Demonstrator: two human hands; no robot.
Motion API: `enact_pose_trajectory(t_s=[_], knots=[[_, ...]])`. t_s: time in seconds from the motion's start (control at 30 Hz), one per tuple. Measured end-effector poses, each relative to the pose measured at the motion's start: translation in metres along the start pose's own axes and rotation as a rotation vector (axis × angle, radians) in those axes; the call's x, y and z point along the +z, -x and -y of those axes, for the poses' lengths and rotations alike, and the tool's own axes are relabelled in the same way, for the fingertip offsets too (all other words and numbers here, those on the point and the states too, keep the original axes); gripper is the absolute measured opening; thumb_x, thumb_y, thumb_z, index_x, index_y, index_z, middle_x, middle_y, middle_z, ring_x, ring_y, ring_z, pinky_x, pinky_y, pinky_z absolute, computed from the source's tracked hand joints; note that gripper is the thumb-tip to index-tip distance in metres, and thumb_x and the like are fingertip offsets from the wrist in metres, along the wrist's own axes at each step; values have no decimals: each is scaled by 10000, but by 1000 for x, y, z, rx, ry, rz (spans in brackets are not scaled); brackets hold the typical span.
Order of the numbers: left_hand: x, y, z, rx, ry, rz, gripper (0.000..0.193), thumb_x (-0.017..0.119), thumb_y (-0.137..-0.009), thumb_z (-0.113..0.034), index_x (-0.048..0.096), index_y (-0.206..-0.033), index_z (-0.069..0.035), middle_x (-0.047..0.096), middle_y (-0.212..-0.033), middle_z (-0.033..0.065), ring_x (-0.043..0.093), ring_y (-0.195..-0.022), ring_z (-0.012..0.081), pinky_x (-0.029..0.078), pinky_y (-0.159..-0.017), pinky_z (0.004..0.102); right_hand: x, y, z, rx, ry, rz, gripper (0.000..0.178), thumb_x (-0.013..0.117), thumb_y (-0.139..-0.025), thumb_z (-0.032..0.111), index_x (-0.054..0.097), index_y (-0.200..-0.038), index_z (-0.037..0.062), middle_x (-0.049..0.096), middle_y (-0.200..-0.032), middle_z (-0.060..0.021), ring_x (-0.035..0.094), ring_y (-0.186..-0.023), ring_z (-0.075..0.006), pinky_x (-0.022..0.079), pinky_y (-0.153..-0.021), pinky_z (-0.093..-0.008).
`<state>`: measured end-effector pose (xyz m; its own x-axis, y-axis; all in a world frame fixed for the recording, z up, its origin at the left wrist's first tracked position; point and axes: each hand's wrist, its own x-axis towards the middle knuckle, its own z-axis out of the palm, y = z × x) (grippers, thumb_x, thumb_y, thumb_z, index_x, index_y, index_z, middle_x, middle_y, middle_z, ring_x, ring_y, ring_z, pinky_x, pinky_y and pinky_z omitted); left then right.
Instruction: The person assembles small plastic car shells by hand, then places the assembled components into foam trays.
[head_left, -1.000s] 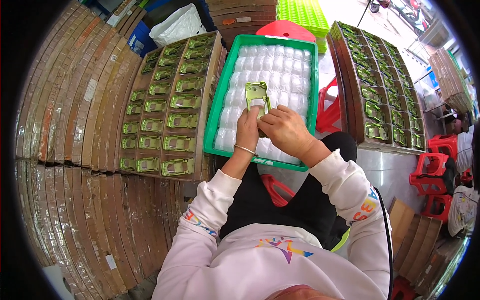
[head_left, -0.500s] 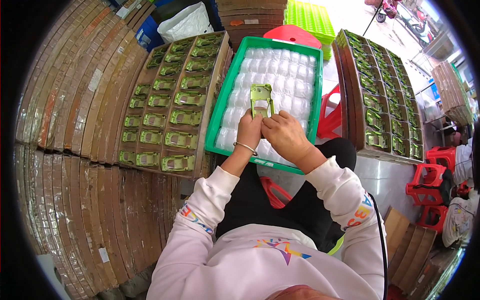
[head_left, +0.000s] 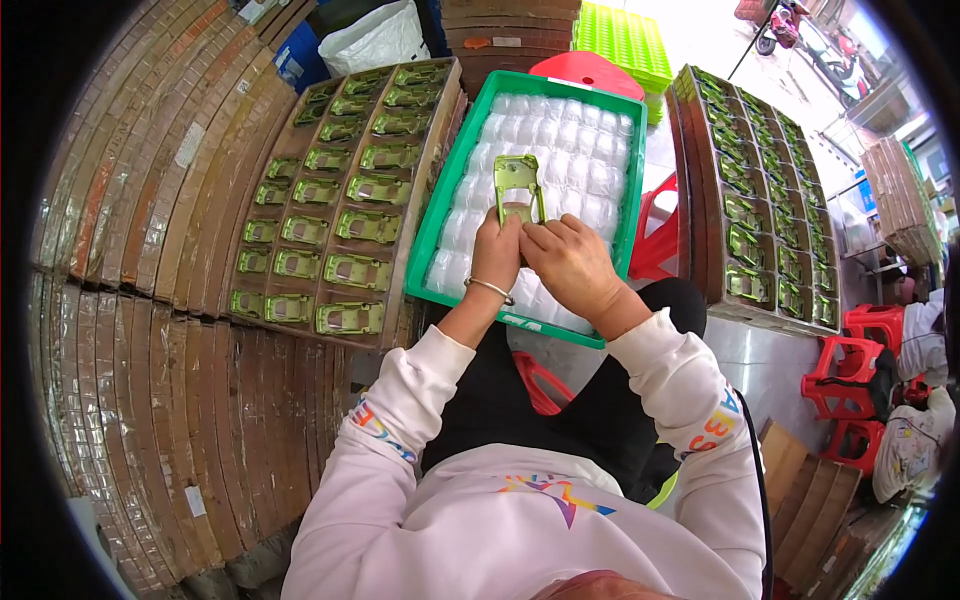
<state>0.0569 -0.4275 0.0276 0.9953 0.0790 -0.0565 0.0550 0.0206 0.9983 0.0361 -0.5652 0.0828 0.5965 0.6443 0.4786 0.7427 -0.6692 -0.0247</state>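
Note:
A green toy car body shell [head_left: 517,172], open in the middle, is held upright over the green tray. My left hand [head_left: 496,250] grips its lower end, thumb pressed on it. Against the shell's lower right side, my right hand [head_left: 574,262] has its fingers curled in a pinch; whatever they hold, beyond the shell's edge, is hidden. Below both hands, the green plastic tray [head_left: 424,243] is lined with rows of white, plastic-wrapped pieces [head_left: 590,180].
On the left, a divided cardboard box [head_left: 395,290] holds rows of similar green shells, beside tall cardboard stacks [head_left: 110,400]. Another divided box of shells [head_left: 752,190] stands right. Red stools [head_left: 655,235] are beside and behind the tray. Lime-green crates [head_left: 625,45] stand at the back.
The shell has shifted slightly left and up and is turned a little. Both hands stay on it, with the right fingers slightly repositioned. The whole view has shifted slightly.

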Motion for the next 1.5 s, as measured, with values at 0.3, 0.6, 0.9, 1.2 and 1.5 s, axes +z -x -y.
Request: enact_pose_trajectory(t_s=[0.3,0.6,0.9,1.2,1.5], knots=[[0,-10,19,97,-131,-51,309,446,-902,-188,560,-1036,65,636,-893,229,622,-792,325,482,-730,393,10,1,-1,4,15,32,210,609,-717,114,625,-910,35,580,-799,-33,581,-728,-191,465,-698,-326],[-6,-12,24,5,-45,-21,329,467,-858,-184,568,-1042,69,634,-936,234,621,-835,323,481,-765,380,13,-2,3,53,-9,82,87,600,-720,87,590,-806,71,576,-763,-37,599,-720,-207,472,-686,-332],[-7,-11,30,-81,90,-43,315,474,-840,-152,578,-1044,65,638,-900,163,606,-786,214,492,-713,331,17,-8,8,108,-7,186,41,596,-704,66,585,-718,103,595,-751,-41,604,-717,-224,458,-694,-337],[-10,-12,27,-165,2,-93,361,595,-850,-281,618,-978,56,644,-828,119,593,-723,165,488,-662,306,26,-3,11,75,-17,213,50,586,-707,50,596,-705,99,591,-768,-48,607,-733,-209,450,-695,-333],[-12,-11,25,-178,94,-164,321,622,-804,-247,642,-856,69,640,-743,124,580,-657,168,474,-615,318,33,-3,17,37,32,188,61,594,-719,68,612,-718,127,573,-768,-30,607,-727,-180,445,-679,-320]])
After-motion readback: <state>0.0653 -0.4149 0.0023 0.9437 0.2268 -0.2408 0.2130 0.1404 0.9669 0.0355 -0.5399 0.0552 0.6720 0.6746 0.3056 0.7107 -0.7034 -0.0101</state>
